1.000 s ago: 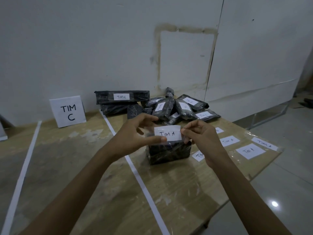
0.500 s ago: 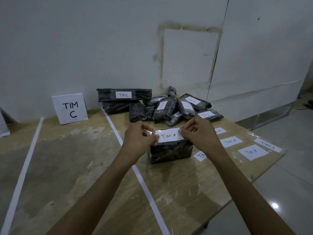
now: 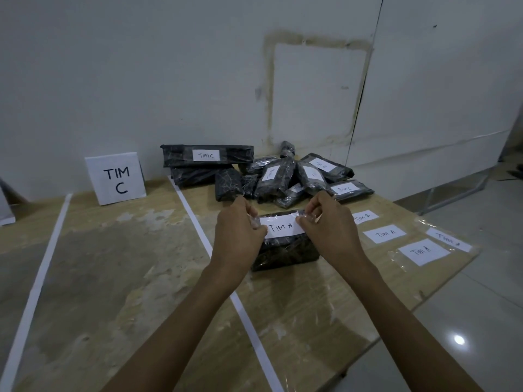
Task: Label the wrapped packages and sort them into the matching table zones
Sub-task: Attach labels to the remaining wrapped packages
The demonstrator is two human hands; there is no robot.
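black-wrapped package (image 3: 285, 251) sits just right of the frame's centre on the wooden table (image 3: 113, 278), and a white paper label (image 3: 283, 228) reading "tim a" lies across its top. the left hand (image 3: 237, 230) pinches the label's left end and the right hand (image 3: 328, 224) pinches its right end, where a bit of clear tape glints by the fingers; whether the label is stuck down yet i cannot tell. by my reading, labelling this package is the step in hand and close to done, while sorting it has not begun: it stands right of the white tape line (image 3: 198, 222) that runs from the middle of the frame down to the bottom edge. above it, against the wall, a pile of wrapped packages (image 3: 283, 179) lies heaped. several carry labels, among them a long package (image 3: 208, 155) marked "tim c", and one dark bundle (image 3: 227, 184) shows no label on the faces in view. at right of the frame four loose labels wait on the table: a "tim b" slip (image 3: 365, 217), a "tim a" slip (image 3: 385, 233), a second "tim a" slip (image 3: 423, 251), and an edge slip (image 3: 448, 239) whose last letter i cannot read. in the upper left stands a "tim c" sign (image 3: 116, 179), with a second tape line (image 3: 42, 264) further left. every package in view lies right of the first line, so i judge nearly all the sorting, and some labelling, is left.
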